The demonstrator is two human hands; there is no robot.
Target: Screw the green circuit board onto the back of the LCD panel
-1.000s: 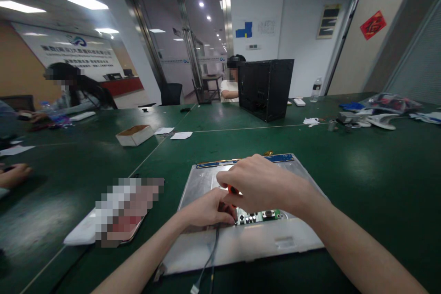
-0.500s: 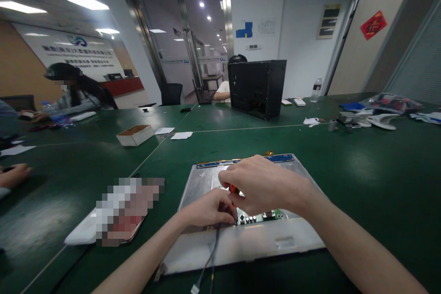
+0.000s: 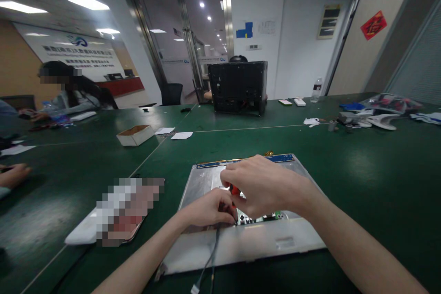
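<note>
1. Two hands, head view: right hand [image 3: 265,188] and left hand [image 3: 210,206] close together over a metal panel [image 3: 255,241] on the green table [image 3: 365,183].
2. Right: fingers curled around an orange tool [image 3: 234,189]; only a scrap shows, tip hidden.
3. Left: thumb and fingers bunched near the circuit board [image 3: 253,219]; I can't tell whether they grip anything.
4. Circuit board lies on the panel, partly covered.
5. Dark cable [image 3: 215,248] emerges below left hand; its upper end is hidden.

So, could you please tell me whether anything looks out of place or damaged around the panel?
No clear damage shows. Only the dark cable looks untidy: it trails past the near edge of the panel, its white connector plugged into nothing.
</note>
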